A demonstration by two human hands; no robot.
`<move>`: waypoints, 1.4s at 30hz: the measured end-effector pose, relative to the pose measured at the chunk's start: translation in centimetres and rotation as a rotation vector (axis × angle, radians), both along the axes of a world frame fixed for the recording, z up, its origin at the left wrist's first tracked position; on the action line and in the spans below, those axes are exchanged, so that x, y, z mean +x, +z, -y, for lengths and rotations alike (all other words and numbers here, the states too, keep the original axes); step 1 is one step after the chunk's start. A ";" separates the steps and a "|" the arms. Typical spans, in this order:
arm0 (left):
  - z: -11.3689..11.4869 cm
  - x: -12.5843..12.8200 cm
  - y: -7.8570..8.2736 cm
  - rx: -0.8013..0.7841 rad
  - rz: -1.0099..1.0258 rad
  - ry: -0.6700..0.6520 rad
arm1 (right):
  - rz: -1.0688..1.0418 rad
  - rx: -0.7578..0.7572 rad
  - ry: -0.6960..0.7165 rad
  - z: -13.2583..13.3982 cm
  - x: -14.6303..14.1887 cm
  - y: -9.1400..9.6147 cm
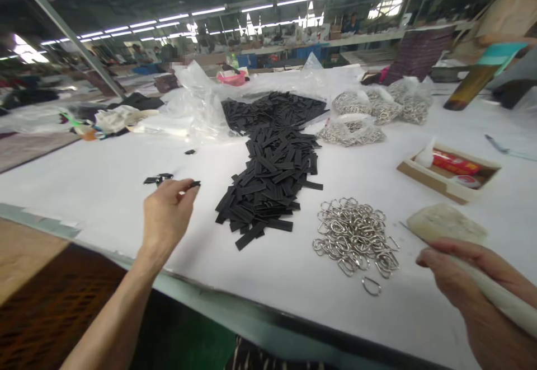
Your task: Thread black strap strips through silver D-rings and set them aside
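Observation:
My left hand hovers over the white table, pinching a small black piece between thumb and fingertips. A few more small black pieces lie just beyond it. My right hand at the lower right grips a white brush handle whose thin tip points toward a pale block. Between the hands lie a long heap of black strips and a pile of metal D-rings.
Clear bags of metal rings and loose plastic lie at the back. A shallow wooden tray with a red tube and a white bottle sits at right. The table's near edge runs diagonally. Other workers sit far behind.

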State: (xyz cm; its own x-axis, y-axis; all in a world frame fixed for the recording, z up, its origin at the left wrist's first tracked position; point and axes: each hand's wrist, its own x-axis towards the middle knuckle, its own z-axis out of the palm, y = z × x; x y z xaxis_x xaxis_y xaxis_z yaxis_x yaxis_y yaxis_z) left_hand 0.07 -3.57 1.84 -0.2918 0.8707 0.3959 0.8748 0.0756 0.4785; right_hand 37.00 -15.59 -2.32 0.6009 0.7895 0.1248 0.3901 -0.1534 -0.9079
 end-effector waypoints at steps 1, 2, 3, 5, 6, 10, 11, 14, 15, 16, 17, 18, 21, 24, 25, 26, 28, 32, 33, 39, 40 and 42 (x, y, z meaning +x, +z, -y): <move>-0.1 -1.0 -0.1 -0.007 -0.061 0.048 | 0.002 -0.007 -0.027 0.0 -0.2 0.2; 0.0 -1.6 -0.2 -0.019 -0.121 0.076 | 0.003 -0.018 -0.043 0.0 -0.4 0.2; 0.3 -1.7 -0.3 -0.023 -0.163 0.093 | 0.006 -0.032 -0.045 0.0 -0.5 0.2; 1.5 -0.8 -0.5 -0.016 -0.216 0.062 | 0.039 -0.061 -0.008 0.2 -0.6 -0.1; 2.3 0.1 -0.7 -0.013 -0.219 0.015 | 0.064 -0.067 0.015 0.3 -0.6 -0.4; 4.9 4.6 -2.0 -0.247 -0.199 -0.366 | 0.150 -0.011 0.175 1.0 -0.5 -1.4; 5.2 5.5 -2.4 -0.308 -0.243 -0.398 | 0.170 -0.004 0.217 1.3 -0.5 -1.5; 5.1 7.0 -3.3 -0.399 -0.436 -0.373 | 0.234 -0.046 0.314 1.9 -0.9 -1.5; 4.9 7.2 -3.5 -0.402 -0.479 -0.367 | 0.269 -0.069 0.342 2.0 -1.1 -1.6; 4.5 7.2 -3.7 -0.404 -0.501 -0.377 | 0.313 -0.086 0.381 2.0 -1.2 -1.6; 4.2 7.1 -3.8 -0.409 -0.503 -0.395 | 0.364 -0.090 0.426 2.1 -1.3 -1.7; 3.9 7.0 -3.9 -0.417 -0.486 -0.418 | 0.419 -0.083 0.469 2.1 -1.4 -1.8; 3.3 6.6 -3.8 -0.460 -0.360 -0.451 | 0.595 -0.053 0.578 1.9 -1.8 -2.3; 2.9 6.3 -3.6 -0.492 -0.244 -0.421 | 0.756 -0.052 0.600 1.6 -2.3 -2.7; 2.8 6.3 -3.6 -0.500 -0.222 -0.414 | 0.779 -0.056 0.594 1.5 -2.4 -2.7; 2.8 6.3 -3.5 -0.510 -0.204 -0.416 | 0.778 -0.058 0.585 1.4 -2.5 -2.7; 2.9 6.6 -3.4 -0.527 -0.171 -0.442 | 0.716 -0.069 0.568 1.2 -2.6 -2.7; 3.6 8.3 -2.8 -0.476 -0.056 -0.504 | 0.578 -0.115 0.554 1.0 -2.7 -2.2; 3.9 9.0 -2.6 -0.466 -0.013 -0.525 | 0.567 -0.133 0.549 1.0 -2.7 -2.0; 4.5 14.9 -1.4 -0.621 0.493 -0.793 | 0.579 -0.259 0.508 0.5 -3.1 -1.4; 4.2 16.0 -1.3 -0.674 0.608 -0.816 | 0.568 -0.269 0.505 0.5 -3.1 -1.4; 3.5 17.9 -1.4 -0.765 0.801 -0.833 | 0.527 -0.285 0.495 0.4 -3.2 -1.4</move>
